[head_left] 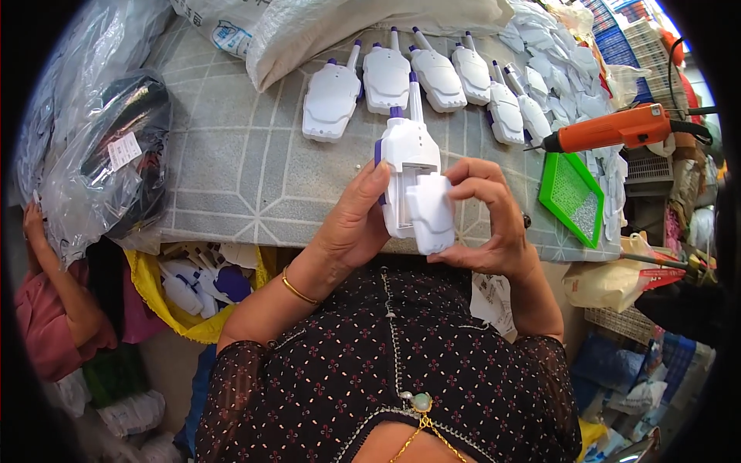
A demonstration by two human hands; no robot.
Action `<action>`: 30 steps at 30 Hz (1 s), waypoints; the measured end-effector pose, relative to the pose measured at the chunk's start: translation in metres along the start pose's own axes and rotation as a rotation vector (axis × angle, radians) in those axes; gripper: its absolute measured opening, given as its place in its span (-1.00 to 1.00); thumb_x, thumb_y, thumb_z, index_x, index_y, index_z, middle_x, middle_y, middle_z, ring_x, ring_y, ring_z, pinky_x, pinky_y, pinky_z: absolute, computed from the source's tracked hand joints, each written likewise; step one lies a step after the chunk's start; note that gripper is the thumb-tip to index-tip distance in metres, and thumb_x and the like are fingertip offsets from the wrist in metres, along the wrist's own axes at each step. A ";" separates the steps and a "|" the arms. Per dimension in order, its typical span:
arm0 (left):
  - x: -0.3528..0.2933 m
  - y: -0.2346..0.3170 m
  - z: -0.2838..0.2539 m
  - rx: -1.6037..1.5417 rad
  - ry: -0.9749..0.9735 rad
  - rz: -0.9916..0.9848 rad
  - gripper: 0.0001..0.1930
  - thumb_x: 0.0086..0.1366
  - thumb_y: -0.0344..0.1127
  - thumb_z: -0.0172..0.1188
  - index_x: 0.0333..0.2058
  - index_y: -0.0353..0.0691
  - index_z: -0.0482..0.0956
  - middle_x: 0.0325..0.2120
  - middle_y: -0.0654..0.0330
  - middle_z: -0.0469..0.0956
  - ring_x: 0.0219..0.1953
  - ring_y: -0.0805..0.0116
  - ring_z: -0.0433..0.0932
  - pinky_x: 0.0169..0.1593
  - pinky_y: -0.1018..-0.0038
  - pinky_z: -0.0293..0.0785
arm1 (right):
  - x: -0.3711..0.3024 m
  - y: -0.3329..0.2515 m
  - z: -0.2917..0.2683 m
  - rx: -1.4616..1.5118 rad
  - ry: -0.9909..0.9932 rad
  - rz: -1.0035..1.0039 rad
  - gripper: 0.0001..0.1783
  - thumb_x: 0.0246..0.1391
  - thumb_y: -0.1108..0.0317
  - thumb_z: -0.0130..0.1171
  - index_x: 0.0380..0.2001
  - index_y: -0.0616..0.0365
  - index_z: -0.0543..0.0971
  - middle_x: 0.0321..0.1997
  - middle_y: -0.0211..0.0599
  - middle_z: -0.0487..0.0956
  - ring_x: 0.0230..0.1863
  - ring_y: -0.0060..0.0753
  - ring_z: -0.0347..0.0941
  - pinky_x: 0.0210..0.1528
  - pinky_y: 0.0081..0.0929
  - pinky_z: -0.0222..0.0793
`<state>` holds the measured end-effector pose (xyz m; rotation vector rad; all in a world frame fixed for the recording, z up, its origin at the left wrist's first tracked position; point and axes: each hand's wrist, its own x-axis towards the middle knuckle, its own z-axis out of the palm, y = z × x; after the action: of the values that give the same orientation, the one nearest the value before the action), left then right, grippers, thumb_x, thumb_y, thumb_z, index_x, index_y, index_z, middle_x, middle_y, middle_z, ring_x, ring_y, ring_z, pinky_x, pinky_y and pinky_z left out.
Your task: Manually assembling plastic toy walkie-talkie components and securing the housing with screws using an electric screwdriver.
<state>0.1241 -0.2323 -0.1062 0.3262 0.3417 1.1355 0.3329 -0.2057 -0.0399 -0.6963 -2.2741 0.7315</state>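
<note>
While the left hand point(356, 210) grips the radio point(409, 145), the right hand point(512, 231), just beside it, pinches the cover point(432, 213) partly over the open bay point(400, 197), so both edges should probably be parallel before pressing.

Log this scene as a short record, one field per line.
Left hand: holds a white walkie-talkie by its side
Right hand: grips a white cover at its edge
Cover fit: in front of the open compartment, not seated
Table: grey, patterned; more walkie-talkies beyond the hands
Tool: orange power screwdriver, at right
Tray: green, with small pieces too tiny to identify
Upper right: pile of white parts
Below table, left: yellow sack holding white and purple parts
Far left: another person, pink top
</note>
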 end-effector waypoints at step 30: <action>-0.002 0.004 0.004 0.295 -0.013 0.109 -0.07 0.05 -0.20 0.56 0.31 -0.18 0.17 0.11 0.18 0.43 0.16 0.32 0.44 0.26 0.32 0.38 | 0.011 -0.022 -0.004 -0.199 -0.105 0.060 -0.07 -0.36 0.43 0.58 0.21 0.10 0.43 0.12 -0.08 0.47 0.11 -0.01 0.47 0.11 -0.19 0.47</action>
<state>0.1223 -0.2328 -0.1005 0.6175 0.4866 1.1904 0.3230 -0.2129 -0.0184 -0.8391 -2.4544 0.5867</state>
